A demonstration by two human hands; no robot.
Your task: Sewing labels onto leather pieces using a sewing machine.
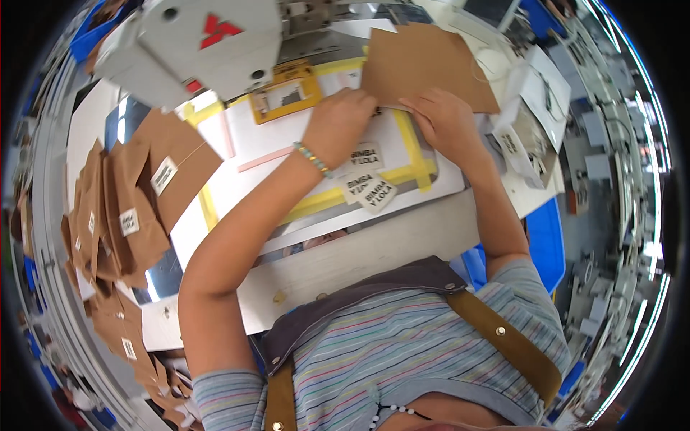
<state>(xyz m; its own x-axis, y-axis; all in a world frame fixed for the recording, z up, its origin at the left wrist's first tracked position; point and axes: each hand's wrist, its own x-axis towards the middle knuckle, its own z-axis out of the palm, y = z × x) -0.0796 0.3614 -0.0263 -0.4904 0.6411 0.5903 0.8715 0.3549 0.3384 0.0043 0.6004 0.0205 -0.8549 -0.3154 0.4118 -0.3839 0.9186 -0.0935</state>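
Note:
A flat brown panel [428, 65], of a fabric- or leather-like material, lies at the far side of the work plate, tilted slightly. My right hand [444, 123] pinches its near edge. At the panel's near left corner, my left hand [339, 129] has its fingers curled together on the edge; its fingertips are partly hidden. Dark print of a small label peeks out beside that hand. Several white labels [377, 194] with black print lie loose near me, between my forearms. Left of my left hand sits a yellow clamp frame [287, 97] under the machine.
A large white sewing machine head [201, 47] overhangs the far left. Brown labelled pieces [122, 208] are stacked at the left. Yellow tape [410, 140] borders the white work plate. On the right stand an open white box [528, 129] and a blue bin [544, 244].

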